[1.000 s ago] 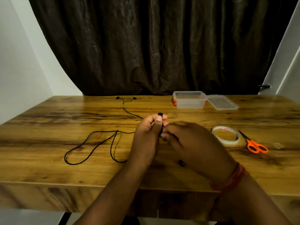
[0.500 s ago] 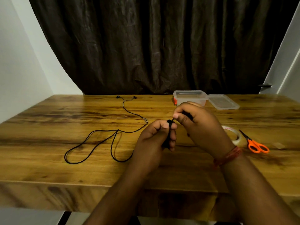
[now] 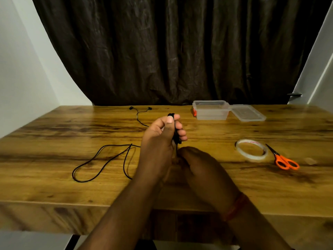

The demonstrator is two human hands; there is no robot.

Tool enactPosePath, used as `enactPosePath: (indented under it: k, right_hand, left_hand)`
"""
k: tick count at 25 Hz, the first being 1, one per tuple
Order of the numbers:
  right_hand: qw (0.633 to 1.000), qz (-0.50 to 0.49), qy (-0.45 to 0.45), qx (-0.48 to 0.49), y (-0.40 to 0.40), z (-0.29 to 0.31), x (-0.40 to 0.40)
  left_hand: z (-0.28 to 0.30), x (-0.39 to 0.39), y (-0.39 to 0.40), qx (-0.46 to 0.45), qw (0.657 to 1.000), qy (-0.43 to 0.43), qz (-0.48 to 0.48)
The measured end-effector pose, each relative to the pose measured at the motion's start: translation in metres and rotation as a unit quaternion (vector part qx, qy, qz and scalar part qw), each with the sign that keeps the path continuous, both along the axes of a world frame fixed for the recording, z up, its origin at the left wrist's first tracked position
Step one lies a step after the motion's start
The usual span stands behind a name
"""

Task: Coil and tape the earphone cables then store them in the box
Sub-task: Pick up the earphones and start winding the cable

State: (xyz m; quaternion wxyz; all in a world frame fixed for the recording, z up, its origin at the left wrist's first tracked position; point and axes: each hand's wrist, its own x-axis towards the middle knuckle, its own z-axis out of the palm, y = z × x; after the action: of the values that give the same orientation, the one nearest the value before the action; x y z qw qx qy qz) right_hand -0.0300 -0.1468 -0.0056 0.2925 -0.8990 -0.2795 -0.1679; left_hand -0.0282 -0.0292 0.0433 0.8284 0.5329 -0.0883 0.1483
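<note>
A black earphone cable (image 3: 100, 159) lies in loose loops on the wooden table (image 3: 54, 177), its two earbuds (image 3: 140, 108) near the far edge. My left hand (image 3: 162, 139) is raised at the table's middle, fingers closed around a small coil of that cable. Just below it my right hand (image 3: 200, 165) pinches the cable strand that hangs from the coil. A clear plastic box (image 3: 210, 110) stands open at the back right, its lid (image 3: 247, 115) beside it. A roll of clear tape (image 3: 251, 150) lies to the right.
Orange-handled scissors (image 3: 284, 160) lie just right of the tape roll. A dark curtain hangs behind the table. White walls stand at both sides. The table's front edge runs below my forearms.
My right hand has dropped from above the left hand to just below it, carrying the cable around. My left hand has risen slightly. The loose loops on the table have shifted little.
</note>
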Motion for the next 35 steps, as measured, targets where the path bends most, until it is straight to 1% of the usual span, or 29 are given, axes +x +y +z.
enactPosePath:
  k: [1,3,6,9,11,13,17,21,24,27,32,35]
  right_hand:
    - [1.0,-0.007,-0.009,-0.026,0.002,0.003,-0.005]
    - [0.998,-0.017,-0.036,-0.047,0.004,0.009,-0.014]
    - [0.993,-0.035,-0.085,-0.08,0.001,0.023,-0.017]
    - [0.985,-0.064,-0.116,-0.11,-0.008,0.036,-0.015]
    - [0.984,-0.054,-0.115,-0.121,-0.013,0.043,-0.012]
    - [0.988,-0.028,-0.092,-0.118,-0.018,0.046,-0.008]
    - [0.996,0.007,-0.067,-0.06,-0.023,0.047,-0.006]
    - [0.996,0.052,0.007,0.075,-0.027,0.044,0.0]
    - [0.995,0.034,0.003,0.097,-0.029,0.037,0.007]
    - [0.986,0.051,0.054,0.152,-0.031,0.03,0.013]
    - [0.971,0.058,0.119,0.198,-0.034,0.018,0.021]
    - [0.973,0.036,0.116,0.195,-0.033,0.012,0.024]
  left_hand:
    - [-0.001,0.003,0.0,0.021,1.0,-0.005,0.02]
    - [-0.006,0.006,-0.001,0.073,0.996,-0.011,0.047]
    - [-0.017,0.005,-0.001,0.149,0.987,0.009,0.06]
    - [-0.028,-0.001,-0.001,0.195,0.98,0.012,0.038]
    - [-0.031,-0.005,-0.002,0.205,0.979,0.009,0.012]
    - [-0.033,-0.008,-0.002,0.211,0.977,0.016,-0.004]
    - [-0.039,-0.011,-0.002,0.222,0.973,0.043,-0.046]
    - [-0.043,-0.013,-0.001,0.186,0.977,0.065,-0.076]
    - [-0.047,-0.014,0.001,0.169,0.979,0.061,-0.094]
    - [-0.05,-0.012,0.002,0.167,0.978,0.058,-0.114]
    - [-0.053,-0.007,0.0,0.177,0.976,0.058,-0.112]
    - [-0.056,-0.002,-0.002,0.19,0.973,0.073,-0.108]
